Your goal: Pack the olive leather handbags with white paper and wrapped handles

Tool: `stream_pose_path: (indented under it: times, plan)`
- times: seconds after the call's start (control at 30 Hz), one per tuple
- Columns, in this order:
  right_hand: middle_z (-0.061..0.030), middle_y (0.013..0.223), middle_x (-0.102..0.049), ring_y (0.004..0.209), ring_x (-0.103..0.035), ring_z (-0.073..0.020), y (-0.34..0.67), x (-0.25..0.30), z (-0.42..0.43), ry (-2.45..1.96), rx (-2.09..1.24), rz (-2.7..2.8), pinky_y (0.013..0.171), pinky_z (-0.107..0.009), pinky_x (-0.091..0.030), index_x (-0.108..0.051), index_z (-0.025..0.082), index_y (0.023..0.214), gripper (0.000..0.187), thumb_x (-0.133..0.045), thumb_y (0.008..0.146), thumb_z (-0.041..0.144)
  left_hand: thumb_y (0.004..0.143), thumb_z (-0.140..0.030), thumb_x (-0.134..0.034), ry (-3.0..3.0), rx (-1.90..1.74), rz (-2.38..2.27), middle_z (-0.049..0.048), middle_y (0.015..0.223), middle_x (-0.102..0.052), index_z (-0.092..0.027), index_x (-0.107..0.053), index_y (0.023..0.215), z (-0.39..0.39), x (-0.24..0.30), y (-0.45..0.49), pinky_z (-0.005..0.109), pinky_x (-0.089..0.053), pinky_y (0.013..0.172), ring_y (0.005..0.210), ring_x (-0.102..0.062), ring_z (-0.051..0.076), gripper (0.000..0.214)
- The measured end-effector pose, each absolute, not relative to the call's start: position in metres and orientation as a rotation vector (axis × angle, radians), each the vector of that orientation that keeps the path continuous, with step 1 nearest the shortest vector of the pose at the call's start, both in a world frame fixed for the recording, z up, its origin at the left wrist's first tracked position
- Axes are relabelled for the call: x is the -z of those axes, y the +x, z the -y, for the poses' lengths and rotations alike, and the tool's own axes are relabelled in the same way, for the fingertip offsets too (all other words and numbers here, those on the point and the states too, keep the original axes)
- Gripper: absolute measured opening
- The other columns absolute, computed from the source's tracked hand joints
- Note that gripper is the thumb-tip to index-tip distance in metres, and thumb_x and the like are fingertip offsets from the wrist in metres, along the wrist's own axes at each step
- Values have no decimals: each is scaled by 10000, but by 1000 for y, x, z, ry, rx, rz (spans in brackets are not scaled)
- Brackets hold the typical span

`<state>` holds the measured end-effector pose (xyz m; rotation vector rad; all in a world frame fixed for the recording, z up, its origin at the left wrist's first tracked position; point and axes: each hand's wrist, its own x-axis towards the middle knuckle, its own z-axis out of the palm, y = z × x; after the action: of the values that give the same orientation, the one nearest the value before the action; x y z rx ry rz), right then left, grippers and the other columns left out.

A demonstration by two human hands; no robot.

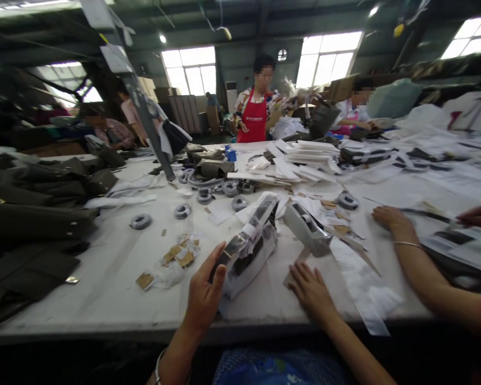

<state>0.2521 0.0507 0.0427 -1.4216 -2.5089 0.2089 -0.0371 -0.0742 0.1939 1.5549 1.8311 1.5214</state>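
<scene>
A dark bag [251, 256], partly covered in white wrapping, stands tilted in front of me. A shiny strip in clear film runs along its top. My left hand [204, 291] is at the bag's near left end, the fingers along its side and the thumb in front. Flat on the table lies my right hand [312, 293], palm down with fingers stretched, over the edge of a small thin piece whose kind I cannot make out. Just beyond those fingers is a grey tape dispenser [309, 230].
Torn brown and white scraps [182, 254] lie left of the bag, with rolled grey straps [141, 221] beyond. Dark bags [36, 219] are heaped at far left. A co-worker's hand [395, 219] works at right. A metal post [148, 123] rises from the table [104, 299].
</scene>
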Motion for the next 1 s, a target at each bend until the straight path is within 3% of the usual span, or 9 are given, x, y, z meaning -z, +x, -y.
stream_pose_path:
  times: [0.1,0.23,0.37,0.57,0.7,0.83,1.0]
  plan:
    - [-146,1427,-550,1373,-457,-327,257,-35,-63,-1344,-114,2319,1140,-577,-341,-619,178,1328,440,-394,962,274,1000,-480,-424,1461,-1577,-1812,70,1373,-607,-230,-606,1323,78,-188,-41,381,-391,1137,1329,-508,231,446]
    - [-119,1335,-629,1260,-579,-260,242,-40,-45,-1039,-286,2222,1067,-434,-500,-651,204,1274,371,-441,991,320,999,-505,-418,1287,-1631,-1807,78,1333,-637,-205,-644,1275,80,-178,-49,397,-403,1131,1314,-523,244,466]
    - [-83,1257,-681,1157,-655,-225,219,-49,-25,-971,-374,2146,992,-372,-565,-670,228,1231,321,-467,998,313,988,-533,-430,1149,-1663,-1724,74,1286,-668,-204,-675,1225,79,-168,-54,407,-429,1112,1270,-564,254,475]
    - [-57,1216,-705,1114,-683,-216,205,-59,-23,-879,-407,2139,963,-339,-582,-668,245,1232,297,-511,986,298,981,-553,-420,1116,-1656,-1729,97,1189,-706,-188,-661,1215,62,-155,-86,387,-556,949,1108,-664,245,496]
    - [-52,1221,-703,1116,-683,-210,207,-62,-24,-808,-385,2171,963,-319,-576,-672,251,1225,290,-513,983,269,938,-487,-562,1016,-1617,-1999,96,1100,-714,-167,-661,1151,32,-132,-158,392,-544,942,1014,-681,224,397]
    - [-52,1217,-708,1076,-703,-202,217,-55,-26,-738,-326,2205,941,-276,-574,-668,245,1231,299,-525,968,258,944,-389,-605,893,-1409,-2270,80,1100,-663,-143,-625,1120,0,-107,-236,430,-558,864,967,-654,207,302]
    - [-35,1219,-709,1038,-716,-198,230,-38,-31,-680,-243,2272,930,-226,-557,-658,254,1270,350,-555,936,230,935,-393,-615,814,-1086,-2485,86,1176,-625,-162,-607,1167,-40,-88,-286,441,-546,878,1026,-627,228,327]
